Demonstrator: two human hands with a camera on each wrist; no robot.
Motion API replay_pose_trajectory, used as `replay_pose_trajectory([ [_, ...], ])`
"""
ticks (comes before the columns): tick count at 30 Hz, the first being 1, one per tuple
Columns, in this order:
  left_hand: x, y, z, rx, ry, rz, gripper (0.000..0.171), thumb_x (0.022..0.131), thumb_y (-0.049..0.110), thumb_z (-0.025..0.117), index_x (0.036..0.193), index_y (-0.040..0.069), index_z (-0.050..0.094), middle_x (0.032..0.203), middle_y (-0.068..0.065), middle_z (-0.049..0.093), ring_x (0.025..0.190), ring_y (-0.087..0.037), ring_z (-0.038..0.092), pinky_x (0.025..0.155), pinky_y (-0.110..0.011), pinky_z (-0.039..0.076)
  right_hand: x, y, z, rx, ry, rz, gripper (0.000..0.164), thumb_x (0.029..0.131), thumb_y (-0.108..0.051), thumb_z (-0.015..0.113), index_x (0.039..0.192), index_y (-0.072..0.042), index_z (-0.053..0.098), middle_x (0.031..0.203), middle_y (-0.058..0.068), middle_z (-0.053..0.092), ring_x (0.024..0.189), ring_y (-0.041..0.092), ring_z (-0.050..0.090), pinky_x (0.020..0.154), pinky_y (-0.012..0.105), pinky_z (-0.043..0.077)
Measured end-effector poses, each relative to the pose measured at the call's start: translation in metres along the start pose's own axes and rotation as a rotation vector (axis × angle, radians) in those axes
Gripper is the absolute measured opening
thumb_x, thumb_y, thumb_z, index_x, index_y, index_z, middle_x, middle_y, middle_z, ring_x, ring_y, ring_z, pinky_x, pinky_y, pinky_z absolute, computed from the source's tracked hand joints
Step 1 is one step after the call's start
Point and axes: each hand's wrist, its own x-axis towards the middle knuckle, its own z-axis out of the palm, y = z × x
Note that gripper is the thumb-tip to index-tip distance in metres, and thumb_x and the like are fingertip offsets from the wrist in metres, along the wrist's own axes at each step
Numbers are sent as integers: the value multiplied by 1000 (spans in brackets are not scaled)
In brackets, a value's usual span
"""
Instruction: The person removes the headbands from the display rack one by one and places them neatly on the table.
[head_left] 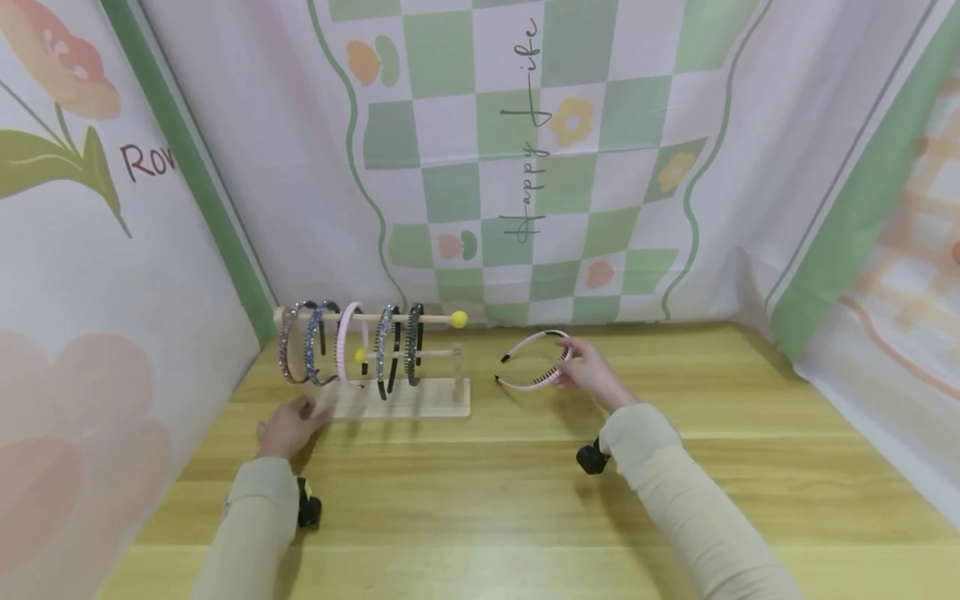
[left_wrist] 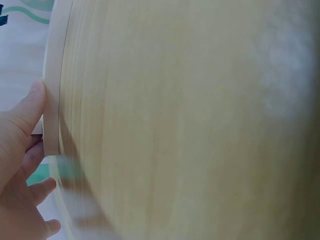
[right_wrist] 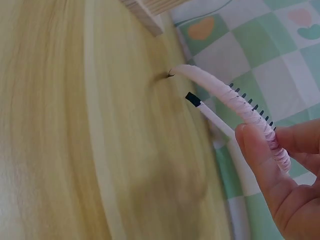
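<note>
My right hand [head_left: 591, 372] pinches a pink fabric-wrapped headband [right_wrist: 215, 86] between thumb and fingers. Small dark comb teeth line its inner side, and its black-tipped ends point left toward the stand. The headband is held up, apart from the stand. At the left, my left hand [head_left: 287, 427] grips the near left corner of a wooden headband stand [head_left: 431, 400]. In the left wrist view the thumb [left_wrist: 34, 102] presses the edge of the base board [left_wrist: 52, 120], and some fingers are spread below it.
Several headbands hang on the stand's upper rod: glittery ones [head_left: 311, 342] at the left, a pink one [head_left: 342, 346] in the middle, dark ones [head_left: 411, 346] at the right. Yellow balls [head_left: 458, 319] cap the rods. A checkered curtain [head_left: 510, 192] stands behind the wooden table [head_left: 465, 508].
</note>
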Motion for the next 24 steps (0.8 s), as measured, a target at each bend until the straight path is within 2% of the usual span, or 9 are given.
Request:
replay_pose_trajectory([
  [6, 0, 1, -1, -5, -2, 14, 79, 88, 51, 53, 138, -5, 29, 138, -28, 33, 125, -49, 26, 97, -68, -3, -1, 6, -3, -42, -12, 17, 48, 89, 10, 47, 135, 12, 31, 108, 28, 42, 67, 21, 63, 73, 41, 54],
  [12, -3, 3, -1, -15, -4, 15, 78, 89, 49, 53, 139, -5, 29, 138, -29, 33, 126, -49, 25, 97, -68, -4, -3, 10, -7, -215, 24, 34, 40, 90, -4, 56, 126, 10, 44, 98, 23, 55, 74, 38, 62, 68, 43, 54],
  [17, -4, 4, -2, -13, -5, 12, 78, 89, 49, 53, 138, -5, 29, 138, -28, 33, 126, -49, 26, 97, -68, -5, -5, 13, -8, -325, 46, 71, 28, 90, -12, 59, 110, 6, 55, 91, 21, 58, 60, 31, 62, 56, 39, 55],
  [21, -4, 4, -2, -11, -7, 17, 78, 88, 49, 54, 138, -6, 30, 138, -28, 34, 125, -49, 26, 97, -68, -4, -7, 14, -6, -395, 24, 74, 20, 91, -14, 58, 100, 3, 60, 74, 21, 60, 50, 24, 59, 49, 37, 53],
  [24, -3, 3, -2, -1, -5, 20, 78, 88, 50, 53, 138, -6, 30, 137, -28, 35, 125, -49, 27, 98, -68, -3, -8, 16, -3, -426, 6, 83, 17, 92, -14, 56, 95, 3, 61, 64, 17, 59, 48, 20, 57, 46, 34, 52],
])
